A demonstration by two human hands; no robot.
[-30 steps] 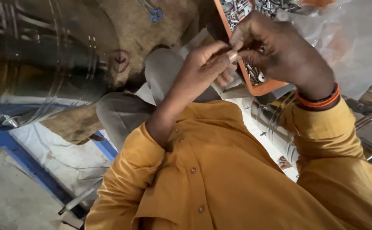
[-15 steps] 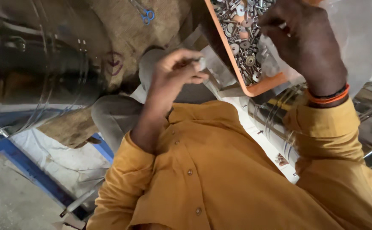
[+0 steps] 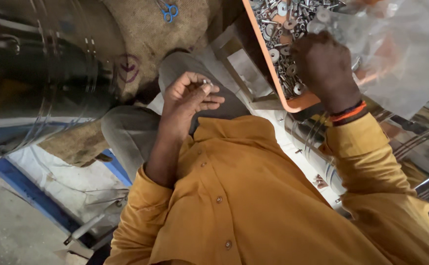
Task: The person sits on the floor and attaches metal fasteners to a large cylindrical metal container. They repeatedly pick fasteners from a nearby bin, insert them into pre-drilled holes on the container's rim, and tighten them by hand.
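My left hand (image 3: 190, 98) is raised over my grey-trousered knee and pinches a small metal fastener (image 3: 207, 83) between thumb and fingertips. My right hand (image 3: 325, 66), with an orange and black band at the wrist, reaches down into an orange tray (image 3: 293, 104) filled with several loose screws and washers (image 3: 278, 24). Its fingers are buried among the hardware and hidden behind the back of the hand. Both arms wear mustard-yellow shirt sleeves.
A clear plastic bag (image 3: 406, 54) lies over the tray's right side. A burlap sack (image 3: 141, 34) with blue-handled scissors (image 3: 169, 11) on it sits ahead. Shiny steel cylinders stand at left (image 3: 33, 68) and right (image 3: 420, 147). A blue frame (image 3: 23, 191) lies lower left.
The hands were together at the tray's edge. My left hand has drawn back down-left with the small fastener, and my right hand has moved deeper into the tray.
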